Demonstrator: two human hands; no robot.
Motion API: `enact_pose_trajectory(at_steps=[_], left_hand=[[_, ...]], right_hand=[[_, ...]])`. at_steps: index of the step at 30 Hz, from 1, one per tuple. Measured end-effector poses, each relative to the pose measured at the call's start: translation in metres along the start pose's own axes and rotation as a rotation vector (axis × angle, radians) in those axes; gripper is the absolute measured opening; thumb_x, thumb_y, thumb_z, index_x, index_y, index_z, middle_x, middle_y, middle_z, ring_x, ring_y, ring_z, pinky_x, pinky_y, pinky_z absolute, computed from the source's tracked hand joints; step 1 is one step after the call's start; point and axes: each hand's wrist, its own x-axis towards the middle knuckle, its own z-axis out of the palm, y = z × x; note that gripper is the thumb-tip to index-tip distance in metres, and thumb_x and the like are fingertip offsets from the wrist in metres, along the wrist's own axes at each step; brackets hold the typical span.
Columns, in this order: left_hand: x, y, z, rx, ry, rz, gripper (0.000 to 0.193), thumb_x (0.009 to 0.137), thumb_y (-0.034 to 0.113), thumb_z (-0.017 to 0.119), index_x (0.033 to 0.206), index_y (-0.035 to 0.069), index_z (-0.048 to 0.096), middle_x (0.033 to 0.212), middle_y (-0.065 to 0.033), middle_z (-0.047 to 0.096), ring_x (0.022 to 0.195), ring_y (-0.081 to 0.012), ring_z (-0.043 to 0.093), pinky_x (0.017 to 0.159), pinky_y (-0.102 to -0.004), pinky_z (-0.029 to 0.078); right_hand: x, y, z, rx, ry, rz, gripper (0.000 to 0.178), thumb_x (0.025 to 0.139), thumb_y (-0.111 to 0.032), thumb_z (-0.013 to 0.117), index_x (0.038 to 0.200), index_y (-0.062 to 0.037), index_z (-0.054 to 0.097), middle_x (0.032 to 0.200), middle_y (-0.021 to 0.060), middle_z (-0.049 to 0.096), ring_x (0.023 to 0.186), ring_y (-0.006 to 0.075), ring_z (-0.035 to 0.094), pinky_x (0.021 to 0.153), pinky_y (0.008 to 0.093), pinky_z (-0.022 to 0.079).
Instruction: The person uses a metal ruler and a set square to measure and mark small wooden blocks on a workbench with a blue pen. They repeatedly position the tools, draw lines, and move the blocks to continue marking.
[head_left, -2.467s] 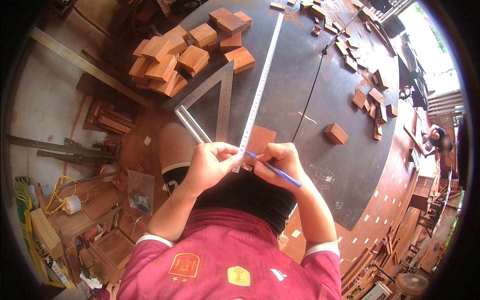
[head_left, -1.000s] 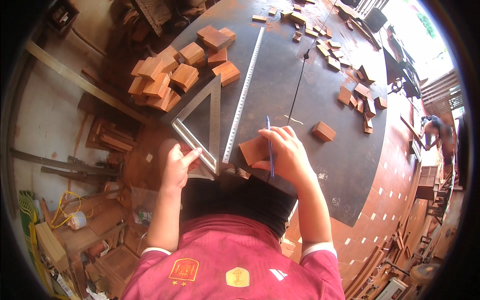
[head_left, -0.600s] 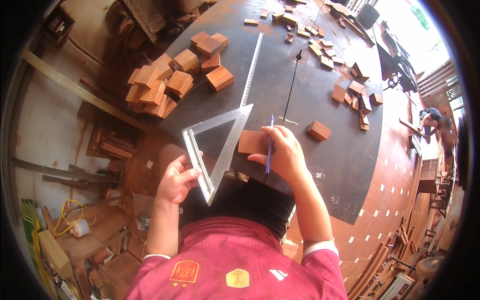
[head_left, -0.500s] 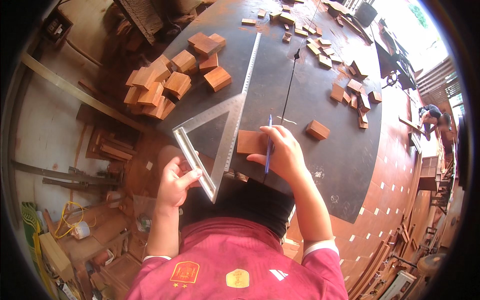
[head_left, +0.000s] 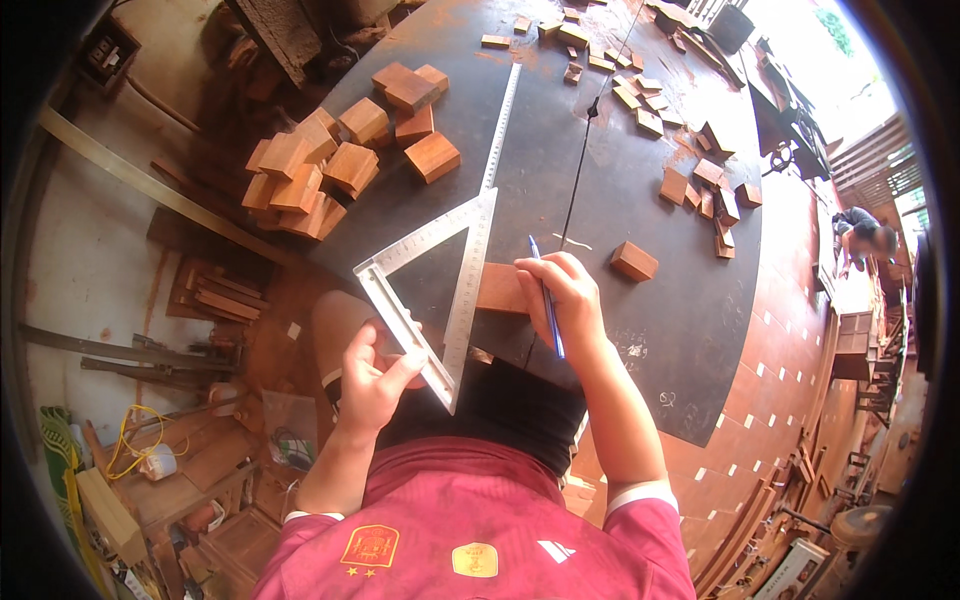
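Single head view — looking steeply down, close over the workbench (head_left: 640,330).

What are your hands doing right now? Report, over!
Left hand grips metal triangle square, one edge against the wood block. Right hand holds blue pen, resting on the block. Long steel ruler lies beyond, apart.

Woodworking shop: scattered wooden blocks (head_left: 330,165)

On the table (head_left: 650,330), a square (head_left: 440,280) lies left of a block (head_left: 500,288), a ruler (head_left: 500,125) beyond, blocks (head_left: 330,165) far left.
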Motion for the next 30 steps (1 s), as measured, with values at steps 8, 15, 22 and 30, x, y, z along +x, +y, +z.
enact_pose_trajectory(at_steps=[8,15,22,30], left_hand=[[0.003,-0.011,0.012,-0.018,-0.017,-0.070,0.036,0.093,-0.003,0.066,0.126,-0.002,0.054,0.116,-0.0157,0.072,0.089,-0.0130,0.072,0.074,-0.0272,0.063],[-0.001,-0.015,0.016,-0.008,0.003,-0.079,0.027,0.094,-0.001,0.066,0.118,-0.003,0.054,0.107,-0.0177,0.074,0.087,-0.0127,0.072,0.071,-0.0256,0.061],[-0.003,-0.013,0.019,0.010,0.004,-0.049,0.024,0.094,-0.002,0.067,0.115,-0.003,0.054,0.105,-0.0183,0.074,0.086,-0.0134,0.072,0.071,-0.0248,0.061],[-0.001,-0.023,0.011,0.047,-0.030,-0.031,0.046,0.095,0.004,0.068,0.136,-0.003,0.048,0.106,-0.0185,0.073,0.086,-0.0152,0.073,0.071,-0.0267,0.063]], right_hand=[[0.000,-0.003,0.004,0.309,-0.079,0.304,0.011,0.083,-0.003,0.070,0.086,-0.0007,0.060,0.062,0.0094,0.062,0.056,0.0109,0.062,0.056,0.0277,0.051],[0.003,0.006,0.010,0.393,-0.119,0.362,0.018,0.082,-0.004,0.073,0.076,0.0024,0.057,0.067,0.0121,0.068,0.066,0.0068,0.065,0.059,0.0272,0.053],[0.005,0.003,0.007,0.442,-0.142,0.402,0.017,0.083,-0.003,0.072,0.077,0.0041,0.058,0.074,0.0131,0.073,0.073,0.0052,0.064,0.060,0.0269,0.053],[0.007,0.003,0.005,0.459,-0.173,0.434,0.016,0.085,-0.004,0.071,0.078,0.0048,0.059,0.076,0.0131,0.074,0.072,0.0063,0.065,0.060,0.0265,0.053]])
